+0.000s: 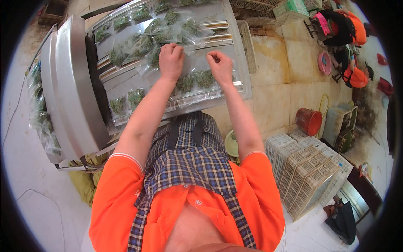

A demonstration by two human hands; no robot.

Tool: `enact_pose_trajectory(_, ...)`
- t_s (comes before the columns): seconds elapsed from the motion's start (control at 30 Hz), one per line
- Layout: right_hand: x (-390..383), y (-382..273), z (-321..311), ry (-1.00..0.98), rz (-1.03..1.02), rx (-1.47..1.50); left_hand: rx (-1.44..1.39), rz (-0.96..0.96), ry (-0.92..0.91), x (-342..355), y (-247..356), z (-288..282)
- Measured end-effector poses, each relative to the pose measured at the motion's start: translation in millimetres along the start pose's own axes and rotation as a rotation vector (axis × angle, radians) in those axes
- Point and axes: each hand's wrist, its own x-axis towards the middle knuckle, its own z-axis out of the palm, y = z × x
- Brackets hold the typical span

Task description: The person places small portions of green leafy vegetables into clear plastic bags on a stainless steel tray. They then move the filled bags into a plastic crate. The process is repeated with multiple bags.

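Observation:
My left hand (171, 61) is over a heap of clear plastic bags (142, 43) filled with small green produce. Its fingers curl down at the heap's right side, and what the fingertips grip is hidden. To its right, my right hand (221, 68) is closed in a loose pinch above the machine bed; anything in it is too small to make out. Just below and between the hands, more filled bags (195, 80) lie in a row along the near metal sealing bar (176, 102). Two bags (126, 101) rest farther left on that row.
A curved steel machine lid (69, 84) stands left of the bed, with bags beyond it. Stacked plastic crates (304, 172), a red bucket (309, 121) and a pale green basin (231, 143) are on my right. Two people in orange (354, 29) sit at the far right.

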Motion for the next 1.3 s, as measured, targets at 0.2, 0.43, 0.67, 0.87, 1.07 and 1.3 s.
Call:
enact_pose_trajectory(0.2,0.2,13.3,12.5,0.013,-0.045,0.167,-0.423,-0.319,0.146,-6.2,1.8,-9.4)
enact_pose_trajectory(0.43,-8.5,-32.6,6.4,-0.086,-0.07,0.236,-0.804,-0.482,0.048,-21.8,49.0,-42.7)
enact_pose_trajectory(0.67,-10.6,-8.2,-25.7,0.138,-0.168,-0.17,-1.037,-0.716,-0.101,-21.5,59.9,-17.4)
enact_pose_trajectory(0.87,23.5,23.5,-38.6,0.089,-0.023,-0.682,-1.014,-1.131,-0.434,-8.9,42.3,40.3)
enact_pose_trajectory(1.07,55.9,33.9,-35.4,0.025,0.06,-0.823,-0.383,-0.358,-0.293,3.0,20.7,68.4)
enact_pose_trajectory(1.3,60.6,33.8,-38.7,-0.018,0.076,-0.817,-0.1,0.325,-0.4,37.9,-5.6,35.5)
